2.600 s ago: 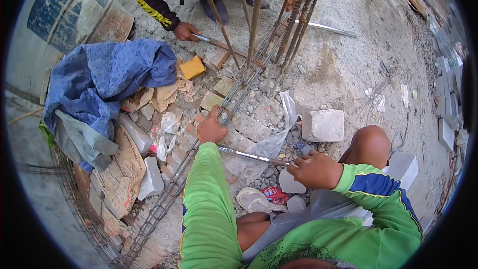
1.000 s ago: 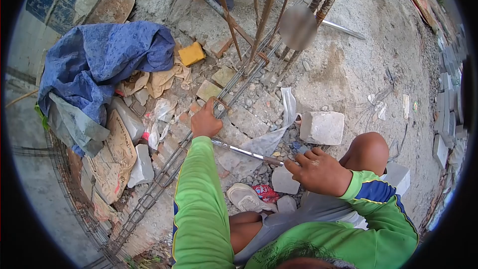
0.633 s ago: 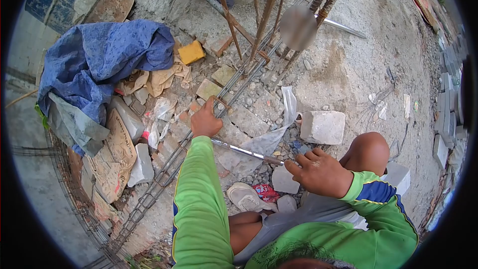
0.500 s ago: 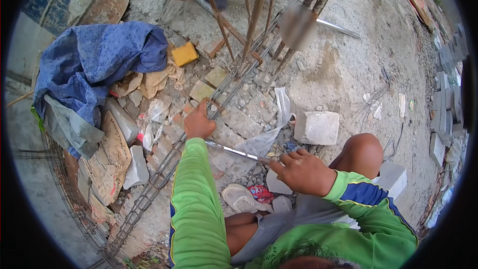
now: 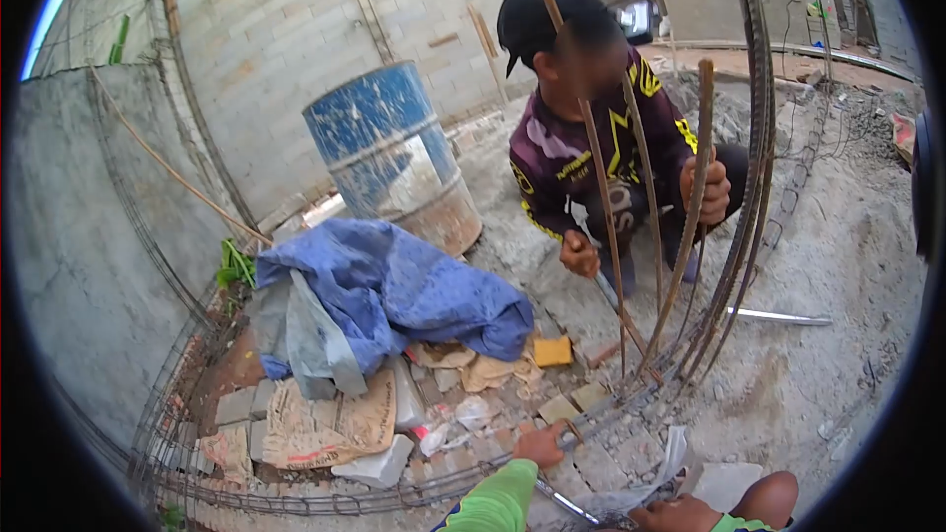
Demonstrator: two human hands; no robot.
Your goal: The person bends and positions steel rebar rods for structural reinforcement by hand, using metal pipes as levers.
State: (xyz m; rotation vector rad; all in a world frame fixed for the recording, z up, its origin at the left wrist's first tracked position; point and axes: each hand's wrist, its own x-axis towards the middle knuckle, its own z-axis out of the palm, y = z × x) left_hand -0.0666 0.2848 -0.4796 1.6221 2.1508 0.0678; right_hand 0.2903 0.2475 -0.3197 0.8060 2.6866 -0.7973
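My left hand (image 5: 539,444), in a green sleeve, is closed at the long rebar cage (image 5: 394,500), with its fingers at a bent stirrup (image 5: 573,430). A shiny metal bar (image 5: 564,500) runs from below that hand toward my right hand (image 5: 678,514). The right fingers are curled at the bar's near end, partly cut off by the bottom edge of the view. Upright rebars (image 5: 652,207) rise from the cage just beyond my left hand.
A crouching co-worker (image 5: 601,138) grips a metal-handled bar (image 5: 609,288) and an upright rebar. A blue drum (image 5: 394,153), a blue tarp (image 5: 394,281), a yellow block (image 5: 553,351) and paper sacks (image 5: 330,424) lie left. Another metal bar (image 5: 778,316) lies right.
My view has tilted up, showing the co-worker, the drum and the walls, and my hands now sit at the bottom edge. Both hands stay at about the same places on the cage and bar.
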